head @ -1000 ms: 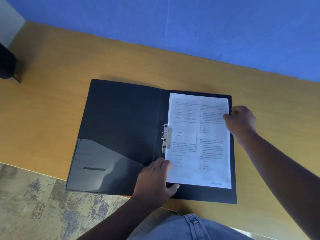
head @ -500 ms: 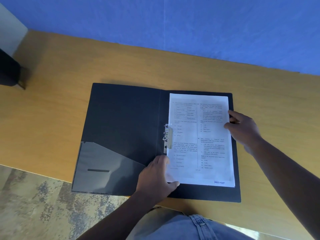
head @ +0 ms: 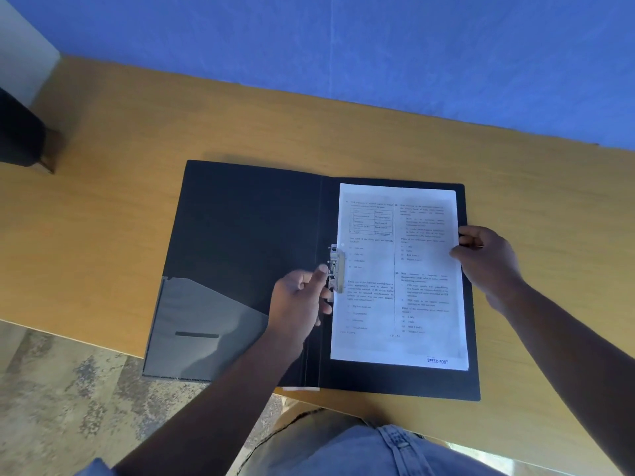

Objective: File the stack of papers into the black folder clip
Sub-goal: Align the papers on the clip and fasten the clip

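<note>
A: Head view, where's the white printed stack of papers (head: 398,276)?
B: Lying on the right half of the open black plastic folder (head: 240,235) on the tan wooden table (head: 103,201).
A: Hands?
B: Left hand (head: 302,300), loosely curled, fingertips at the metal spring clip (head: 336,271); grip unclear. Right hand (head: 488,259) pinches the stack's right edge.

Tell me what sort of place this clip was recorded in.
Probably an office or study room, though little of it shows. A plain wooden desk stands against a blue wall, with a patterned floor below, and an open black folder holds printed papers.
</note>
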Demonstrator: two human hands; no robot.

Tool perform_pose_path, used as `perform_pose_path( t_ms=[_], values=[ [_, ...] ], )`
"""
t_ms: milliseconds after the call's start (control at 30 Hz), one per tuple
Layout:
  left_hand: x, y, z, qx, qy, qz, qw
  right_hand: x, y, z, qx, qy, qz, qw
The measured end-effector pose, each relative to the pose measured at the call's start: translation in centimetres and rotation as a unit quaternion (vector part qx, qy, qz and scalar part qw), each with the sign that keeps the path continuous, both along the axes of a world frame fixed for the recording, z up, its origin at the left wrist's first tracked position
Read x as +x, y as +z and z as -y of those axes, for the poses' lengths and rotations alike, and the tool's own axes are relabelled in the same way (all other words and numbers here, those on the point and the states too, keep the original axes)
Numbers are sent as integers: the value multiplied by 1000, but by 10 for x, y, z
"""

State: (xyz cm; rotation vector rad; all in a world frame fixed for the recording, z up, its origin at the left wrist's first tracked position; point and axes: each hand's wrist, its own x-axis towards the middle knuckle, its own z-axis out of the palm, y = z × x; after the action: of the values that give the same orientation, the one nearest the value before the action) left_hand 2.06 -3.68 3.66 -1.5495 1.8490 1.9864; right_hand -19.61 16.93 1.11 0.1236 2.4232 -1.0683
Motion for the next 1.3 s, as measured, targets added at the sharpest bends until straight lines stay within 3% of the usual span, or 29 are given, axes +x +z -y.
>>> perform_pose_path(
  t_ms=[200,400,567,1067,1300],
  values=[
    [0,-1,-8,143,97,23,985,4,-1,-3,-2,-6,-8,1000],
    [-4,0,-8,151,100,-3,984,4,-3,-4,-6,-8,-10,1000],
    [-1,-2,-6,235,133,61,961,4,-4,-5,-7,-5,-12,1000],
    [9,-30,-17,26,99,135,986,5,-3,-5,-10,-5,-17,1000],
    [9,-35,-21,10,123,132,984,7,-6,-6,-13,-1,-27,1000]
  ],
)
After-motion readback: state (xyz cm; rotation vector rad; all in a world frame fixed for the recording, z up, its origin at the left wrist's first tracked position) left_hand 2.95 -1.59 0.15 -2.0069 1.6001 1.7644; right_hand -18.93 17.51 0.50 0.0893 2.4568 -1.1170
